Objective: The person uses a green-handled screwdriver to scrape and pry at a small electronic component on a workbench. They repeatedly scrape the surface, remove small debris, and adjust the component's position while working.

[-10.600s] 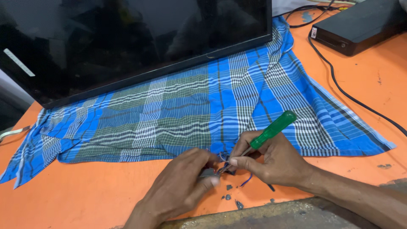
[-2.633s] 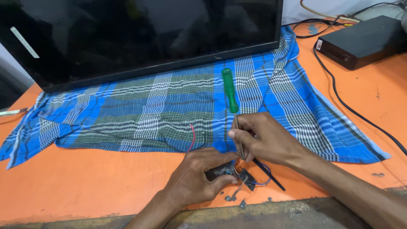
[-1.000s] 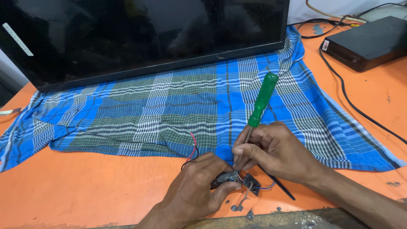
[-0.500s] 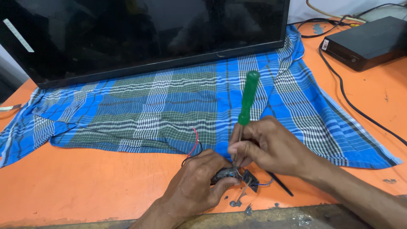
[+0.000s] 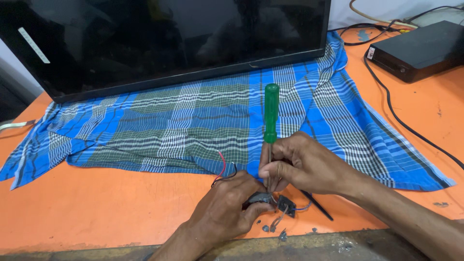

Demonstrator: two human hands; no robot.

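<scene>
My right hand [image 5: 304, 164] grips a green-handled screwdriver [image 5: 270, 113] by its metal shaft, handle pointing straight up. Its tip goes down into a small dark electronic part [image 5: 270, 199] with thin red and black wires [image 5: 222, 166]. My left hand [image 5: 227, 208] pins that part to the orange table [image 5: 96, 208] near the front edge, fingers curled over it. A few small screws [image 5: 282, 236] lie loose beside the part. Most of the part is hidden under my fingers.
A blue and green checked cloth [image 5: 159, 130] is spread on the table under a large black flat screen [image 5: 169, 38]. A black box [image 5: 420, 48] with a black cable [image 5: 411, 128] sits at the far right. A thin dark tool [image 5: 319, 212] lies by my right wrist.
The screwdriver handle has swung from leaning right to standing nearly upright. Both hands stay on the small part at the same spot.
</scene>
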